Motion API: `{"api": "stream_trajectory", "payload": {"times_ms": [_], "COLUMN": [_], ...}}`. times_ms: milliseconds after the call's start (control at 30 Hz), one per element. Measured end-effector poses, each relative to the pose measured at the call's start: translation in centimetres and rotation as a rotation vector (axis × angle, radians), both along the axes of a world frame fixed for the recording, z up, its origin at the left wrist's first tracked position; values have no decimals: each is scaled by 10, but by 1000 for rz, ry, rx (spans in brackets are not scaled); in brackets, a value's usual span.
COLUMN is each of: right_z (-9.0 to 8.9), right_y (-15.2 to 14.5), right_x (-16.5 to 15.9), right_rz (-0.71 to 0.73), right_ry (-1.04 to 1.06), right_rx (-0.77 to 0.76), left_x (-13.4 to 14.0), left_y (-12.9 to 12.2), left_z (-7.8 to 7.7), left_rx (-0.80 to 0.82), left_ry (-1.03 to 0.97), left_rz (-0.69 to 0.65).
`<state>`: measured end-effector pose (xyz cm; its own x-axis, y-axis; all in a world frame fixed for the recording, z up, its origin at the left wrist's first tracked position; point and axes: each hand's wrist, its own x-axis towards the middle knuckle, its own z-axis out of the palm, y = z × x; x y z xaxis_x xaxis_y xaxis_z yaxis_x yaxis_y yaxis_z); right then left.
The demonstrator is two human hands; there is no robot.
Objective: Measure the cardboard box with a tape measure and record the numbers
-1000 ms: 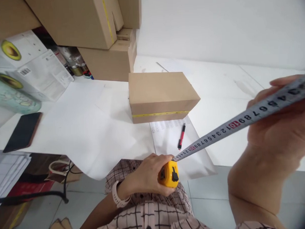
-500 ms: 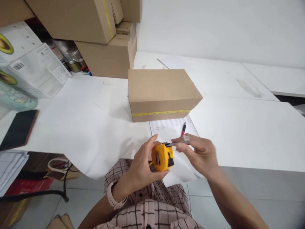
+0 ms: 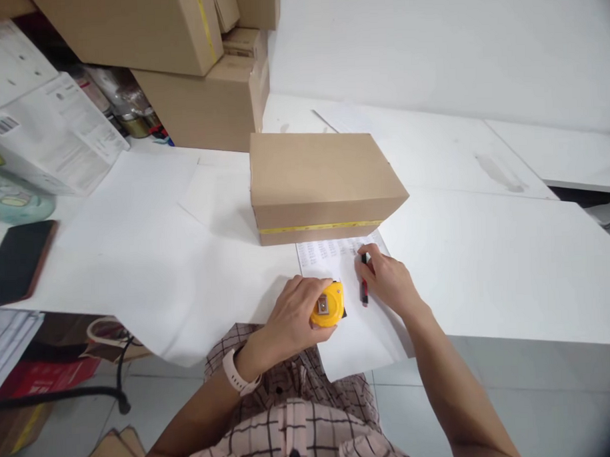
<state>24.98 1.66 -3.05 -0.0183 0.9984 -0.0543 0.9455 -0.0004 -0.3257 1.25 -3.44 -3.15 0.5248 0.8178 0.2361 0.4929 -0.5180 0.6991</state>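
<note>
My left hand (image 3: 296, 310) is wrapped round a yellow tape measure (image 3: 329, 303) at the table's front edge, with no blade showing out of its case. To the right, the fingers of my right hand (image 3: 387, 277) pinch the upper part of a red and black pen (image 3: 364, 290), which lies over a sheet of paper. Rows of print show on this printed sheet (image 3: 330, 251), and its lower end hangs past the table edge. A closed cardboard box (image 3: 323, 171) with a yellow tape strip stands just beyond both hands, on the sheet's far end.
Stacked cardboard boxes (image 3: 200, 102) stand at the back left, beside white printed cartons (image 3: 61, 130). A dark phone (image 3: 20, 262) lies at the left edge. Large white paper (image 3: 151, 260) covers the table's left part and droops over the front. A white wall (image 3: 428, 44) rises behind.
My right hand has let go of the tape's metal end and moved forward to the pen, turning it more upright in view. The tape measure has turned in my left hand; its blade is in.
</note>
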Motion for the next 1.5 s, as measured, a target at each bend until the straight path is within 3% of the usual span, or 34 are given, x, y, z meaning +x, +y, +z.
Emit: {"api": "stream_trajectory", "payload": {"times_ms": [100,267,367,467,600,700,867,1033,1500], "right_z": [2,15,23,22,5,-11,-26,-30,-28], "right_y": [-2,-12,-17,-15,-4,6,14,10,12], "right_x": [10,25,20,4,-28,-45,-48,-43,-47], "right_rz": [39,26,117,111,-34,-104,-49,-20,-40], "right_ry": [233,918,1093,1083,1067,1171,1186,992,887], "right_rx": [-23,-114,-125,-53,99,84,32,134,176], "left_x": [4,4,3,3,3,3,3,3,-2], "left_y": [5,9,10,9,9,9,9,9,11], "left_z": [-8,-17,-19,-20,-20,-21,-21,-21,-19], "left_rx": [40,123,132,110,86,99,107,114,52], "left_ry": [29,27,25,35,50,48,49,41,18], "left_rz": [0,-14,-19,-21,-23,-20,-13,-18,-91]}}
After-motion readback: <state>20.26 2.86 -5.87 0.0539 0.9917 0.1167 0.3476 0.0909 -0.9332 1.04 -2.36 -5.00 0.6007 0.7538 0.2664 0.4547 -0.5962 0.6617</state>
